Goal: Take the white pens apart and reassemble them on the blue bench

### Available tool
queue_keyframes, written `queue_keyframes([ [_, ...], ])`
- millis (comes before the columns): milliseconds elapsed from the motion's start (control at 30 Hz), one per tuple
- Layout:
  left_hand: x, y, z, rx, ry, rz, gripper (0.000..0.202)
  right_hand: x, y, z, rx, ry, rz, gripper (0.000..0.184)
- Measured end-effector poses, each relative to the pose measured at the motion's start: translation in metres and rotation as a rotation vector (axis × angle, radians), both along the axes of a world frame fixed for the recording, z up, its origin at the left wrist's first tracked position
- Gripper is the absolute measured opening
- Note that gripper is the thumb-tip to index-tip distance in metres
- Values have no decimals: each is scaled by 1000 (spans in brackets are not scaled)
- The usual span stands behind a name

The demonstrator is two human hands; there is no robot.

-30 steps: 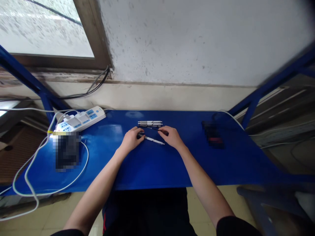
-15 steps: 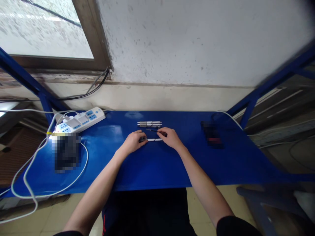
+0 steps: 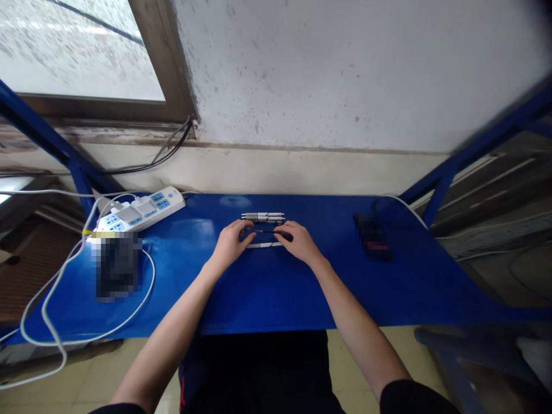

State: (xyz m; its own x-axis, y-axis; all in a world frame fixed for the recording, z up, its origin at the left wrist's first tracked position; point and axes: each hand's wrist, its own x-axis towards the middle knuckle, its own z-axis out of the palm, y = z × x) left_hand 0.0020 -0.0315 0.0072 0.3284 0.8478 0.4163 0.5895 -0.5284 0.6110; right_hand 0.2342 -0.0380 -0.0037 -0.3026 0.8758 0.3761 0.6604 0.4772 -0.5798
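My right hand (image 3: 299,240) pinches a slim dark rod (image 3: 268,232) between thumb and fingers; the rod has a paler tip pointing left, and its exact kind is unclear. My left hand (image 3: 230,244) is curled at the rod's left end, thumb and forefinger around something small and greyish that I cannot make out. Just below the rod, a white pen barrel (image 3: 265,245) with a dark mark lies crosswise on the table, its ends partly covered by my hands. Behind my fingers, several white-and-grey pens (image 3: 264,215) lie side by side.
The blue table (image 3: 267,293) backs onto a wall. At left are a white power strip (image 3: 166,201) with plugs, a pixelated dark object (image 3: 117,267) and a looping white cable (image 3: 152,276). A blurred dark object (image 3: 371,237) lies at right. Blue frame bars (image 3: 437,195) flank the table.
My left hand has lifted off the white pen barrel and moved slightly up and left, to the rod's tip. My right hand keeps the rod, now closer to level.
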Motion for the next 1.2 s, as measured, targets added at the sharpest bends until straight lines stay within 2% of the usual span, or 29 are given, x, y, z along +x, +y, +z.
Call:
queue_keyframes([
  [233,2,-2,-2,-16,13,-71,11,-5,-3,2,41,-8,26,14],
  [567,3,-3,1,-40,17,-86,14,-8,-5,4,4,-22,24,16],
  [800,-3,1,4,-22,0,-41,13,5,0,6,-29,-26,-60,16],
  [1033,-10,6,-1,-27,36,-3,13,21,8,-3,-69,-102,-241,15],
  [1200,-10,7,-8,-85,110,10,15,16,7,-5,-73,-64,-231,15],
])
